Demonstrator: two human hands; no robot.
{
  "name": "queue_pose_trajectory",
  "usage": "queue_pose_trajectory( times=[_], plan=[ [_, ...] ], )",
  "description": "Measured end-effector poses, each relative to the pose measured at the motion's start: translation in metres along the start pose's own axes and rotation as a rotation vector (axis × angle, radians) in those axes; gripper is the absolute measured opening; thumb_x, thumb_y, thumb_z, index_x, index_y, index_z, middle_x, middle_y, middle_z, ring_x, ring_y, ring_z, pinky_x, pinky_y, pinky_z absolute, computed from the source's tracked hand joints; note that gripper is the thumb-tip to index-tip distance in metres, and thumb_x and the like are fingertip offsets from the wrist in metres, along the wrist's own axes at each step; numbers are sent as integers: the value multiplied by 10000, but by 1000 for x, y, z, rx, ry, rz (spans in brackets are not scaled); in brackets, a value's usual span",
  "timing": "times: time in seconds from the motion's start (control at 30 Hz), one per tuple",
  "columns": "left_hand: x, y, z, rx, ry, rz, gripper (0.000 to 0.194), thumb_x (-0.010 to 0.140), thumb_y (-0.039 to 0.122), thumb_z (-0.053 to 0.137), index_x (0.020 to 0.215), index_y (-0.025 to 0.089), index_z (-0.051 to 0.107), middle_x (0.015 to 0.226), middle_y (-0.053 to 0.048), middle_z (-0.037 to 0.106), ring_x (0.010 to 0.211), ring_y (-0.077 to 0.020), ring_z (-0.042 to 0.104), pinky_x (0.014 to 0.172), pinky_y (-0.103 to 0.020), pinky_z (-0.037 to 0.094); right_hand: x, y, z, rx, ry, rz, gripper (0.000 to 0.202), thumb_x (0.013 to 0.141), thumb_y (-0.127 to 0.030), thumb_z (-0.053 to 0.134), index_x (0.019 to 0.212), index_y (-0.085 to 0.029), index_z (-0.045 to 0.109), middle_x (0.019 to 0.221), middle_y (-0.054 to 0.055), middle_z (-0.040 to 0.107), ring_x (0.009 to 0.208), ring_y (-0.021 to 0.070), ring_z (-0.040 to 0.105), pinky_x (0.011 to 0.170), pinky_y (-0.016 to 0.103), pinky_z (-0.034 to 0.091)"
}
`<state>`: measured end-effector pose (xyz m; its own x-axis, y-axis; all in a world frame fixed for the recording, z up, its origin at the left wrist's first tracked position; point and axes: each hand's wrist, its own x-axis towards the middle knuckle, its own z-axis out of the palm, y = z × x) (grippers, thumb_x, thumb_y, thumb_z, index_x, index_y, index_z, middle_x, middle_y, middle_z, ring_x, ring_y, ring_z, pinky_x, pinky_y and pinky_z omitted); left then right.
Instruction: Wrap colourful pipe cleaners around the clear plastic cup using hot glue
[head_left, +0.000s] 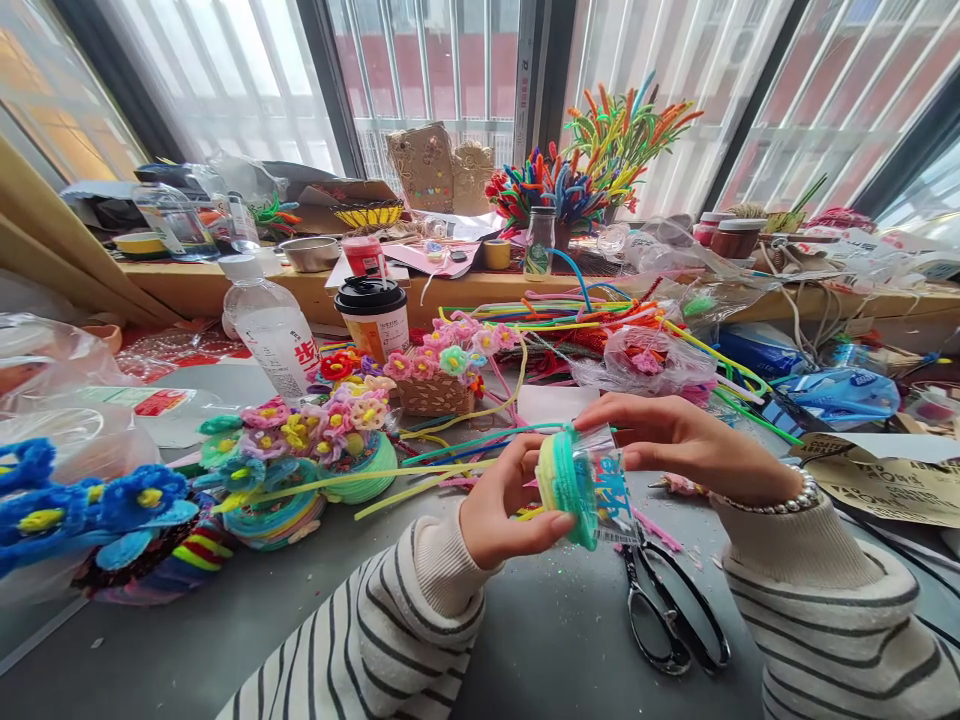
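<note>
A clear plastic cup [611, 490] with blue printing lies tilted on its side between my hands. Yellow and teal pipe cleaners [570, 490] are wound round one end of it, and the other end is bare. My left hand [510, 500] grips the wound end, thumb in front and fingers behind. Over the top, my right hand [660, 440] has its fingers closed at the edge of the winding and against the clear wall; whether they pinch a loose strand is hidden. Long yellow pipe cleaners [420, 480] stretch leftward from behind my left hand. Black-handled scissors [671, 610] lie below the cup.
Pots of pipe-cleaner flowers [277, 490] crowd the left side. Behind them stand a plastic bottle [270, 325] and a lidded coffee cup [373, 315]. Loose pipe cleaners [555, 320] pile at the back. Blue packets [840, 390] and a printed paper piece [885, 485] lie right.
</note>
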<state>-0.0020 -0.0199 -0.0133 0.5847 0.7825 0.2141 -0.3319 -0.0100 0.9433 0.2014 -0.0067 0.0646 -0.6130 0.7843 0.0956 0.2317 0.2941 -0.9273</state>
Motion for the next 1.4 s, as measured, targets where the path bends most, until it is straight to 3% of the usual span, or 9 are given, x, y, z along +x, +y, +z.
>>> queue_pose_trajectory(
  times=[0.2,0.5,0.7,0.83,0.97,1.17,1.4],
  plan=[
    [2,7,2,-118,-4,5,518,580,348,735,1015,184,504,900,-41,568,812,-171,545,718,-292,434,4,2,9,-10,112,-47,222,750,-352,612,879,-172,629,924,56,594,882,148,563,759,251,478],
    [3,4,-1,-240,-57,-14,480,609,427,690,1007,177,593,923,-72,653,886,-250,592,822,-384,409,6,-2,18,-194,311,-40,244,716,-419,628,823,-208,686,898,34,445,687,88,481,564,206,448],
    [3,7,-3,-419,-193,-158,499,620,498,604,1042,232,623,976,-45,644,919,-205,588,771,-321,441,6,-5,23,-187,355,-53,224,731,-410,610,791,-207,682,876,42,466,780,135,499,624,235,449],
    [2,6,-8,-522,-280,-225,553,619,514,560,1080,210,602,980,-53,637,817,-168,594,632,-254,475,9,-7,26,-184,358,5,241,732,-425,598,735,-198,679,860,43,479,749,134,496,602,240,438],
    [2,4,-10,-568,-245,-216,603,640,509,548,1133,162,566,1092,-106,592,734,-136,588,596,-229,481,10,-10,29,-174,383,59,258,730,-432,592,708,-191,681,832,45,494,765,149,506,600,247,436],
    [2,-2,-11,-526,-243,-181,640,635,523,552,1183,193,537,1158,-103,571,981,-218,558,613,-232,475,9,-12,29,-182,386,47,282,726,-455,587,678,-194,685,821,53,511,786,160,494,608,249,428],
    [2,0,-8,-440,-189,-170,635,646,572,501,1172,218,542,1131,-92,596,977,-263,567,611,-271,442,11,-14,30,-138,386,65,319,699,-491,607,651,-186,685,825,53,509,764,155,498,611,256,436]
  ],
)
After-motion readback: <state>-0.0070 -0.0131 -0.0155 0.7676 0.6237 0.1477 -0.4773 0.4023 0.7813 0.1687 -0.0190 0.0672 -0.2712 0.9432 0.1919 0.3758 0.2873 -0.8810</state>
